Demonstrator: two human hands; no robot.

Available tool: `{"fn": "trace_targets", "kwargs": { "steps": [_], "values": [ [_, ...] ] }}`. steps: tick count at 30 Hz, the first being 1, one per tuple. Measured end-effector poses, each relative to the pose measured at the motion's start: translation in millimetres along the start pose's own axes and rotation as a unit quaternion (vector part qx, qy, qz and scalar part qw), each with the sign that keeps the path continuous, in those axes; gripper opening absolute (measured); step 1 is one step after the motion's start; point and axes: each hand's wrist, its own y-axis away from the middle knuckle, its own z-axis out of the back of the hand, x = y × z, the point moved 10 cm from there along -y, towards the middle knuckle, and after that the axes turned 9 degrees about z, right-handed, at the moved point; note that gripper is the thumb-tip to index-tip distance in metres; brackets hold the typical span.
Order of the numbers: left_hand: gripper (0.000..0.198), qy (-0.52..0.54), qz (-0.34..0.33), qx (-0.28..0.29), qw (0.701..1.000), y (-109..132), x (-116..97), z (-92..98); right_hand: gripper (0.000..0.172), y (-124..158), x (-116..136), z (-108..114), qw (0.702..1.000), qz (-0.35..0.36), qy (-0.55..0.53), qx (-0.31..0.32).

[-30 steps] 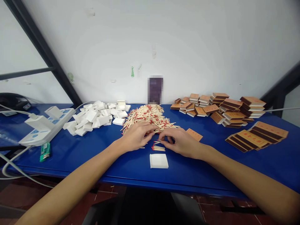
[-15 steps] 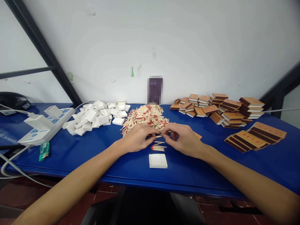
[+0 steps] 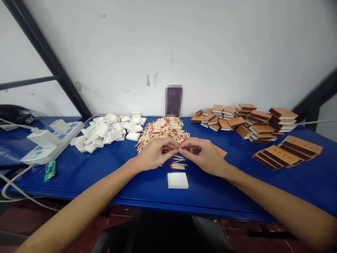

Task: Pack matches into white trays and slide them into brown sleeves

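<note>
Together, the 2 hands [image 3: 158, 153] [image 3: 202, 154], nearly closed, pinch 1 match [image 3: 179, 148] near the match heap [image 3: 163, 128].

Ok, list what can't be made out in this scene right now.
All in the head view:
Match pile: near side hidden behind the left hand and right hand.
Pale sliver where the fingertips meet: mostly covered by them, too small to identify surely.
Orange card: partly hidden by the right hand.
Dark panel: blurred by pixelation.
Black device: cut off by the left edge.
Printed sleeves: smaller lettering unreadable.
</note>
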Motion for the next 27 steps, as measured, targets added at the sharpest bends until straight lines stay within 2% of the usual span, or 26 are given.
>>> {"fn": "trace_targets", "kwargs": {
  "steps": [2, 5, 8, 11, 17, 27],
  "values": [
    [0.006, -0.01, -0.001, -0.002, 1.0, 0, -1, 1.0, 0.019, 1, -1, 0, 1.0, -0.009, -0.024, -0.012],
    [0.009, -0.089, -0.021, 0.004, 0.996, 0, -2, -0.2, 0.013, 3, -1, 3, 1.0, -0.012, -0.005, -0.023],
    [0.015, -0.196, -0.053, 0.025, 0.979, 1, -1, -5.0, 0.004, 2, 7, 5, 0.996, 0.041, 0.073, -0.018],
    [0.018, -0.254, -0.061, 0.036, 0.965, 1, 5, -5.4, 0.007, 2, 12, -3, 0.987, 0.1, 0.128, 0.021],
    [0.018, -0.288, -0.052, 0.052, 0.955, 1, 10, -5.9, 0.017, 4, 6, -21, 0.974, 0.126, 0.162, 0.1],
    [0.019, -0.291, -0.048, 0.082, 0.952, 2, 9, -11.5, 0.013, 5, 4, -21, 0.975, 0.09, 0.156, 0.132]
  ]
}}
